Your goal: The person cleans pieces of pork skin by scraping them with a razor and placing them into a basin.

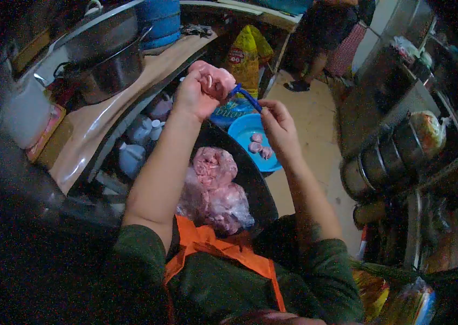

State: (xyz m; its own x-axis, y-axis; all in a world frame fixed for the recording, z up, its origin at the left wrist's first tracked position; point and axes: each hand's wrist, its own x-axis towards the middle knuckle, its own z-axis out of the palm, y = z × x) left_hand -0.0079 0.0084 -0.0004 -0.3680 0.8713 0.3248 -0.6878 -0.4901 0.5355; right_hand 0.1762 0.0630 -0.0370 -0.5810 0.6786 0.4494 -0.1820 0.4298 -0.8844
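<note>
Pink meat (218, 82): one soft, lumpy piece, pale pink.
Meat's place: held up in the left hand (191, 96), above the floor.
Blue tool (249, 97): thin and blue, maybe a peeler, too blurry to be sure.
Tool's place: slanting, top end by the meat's edge, low end in the right hand's fingers (273, 110).

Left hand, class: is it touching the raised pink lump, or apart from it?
Touching. The head view shows the pink lump sitting directly against the left hand, with no gap between.
</note>
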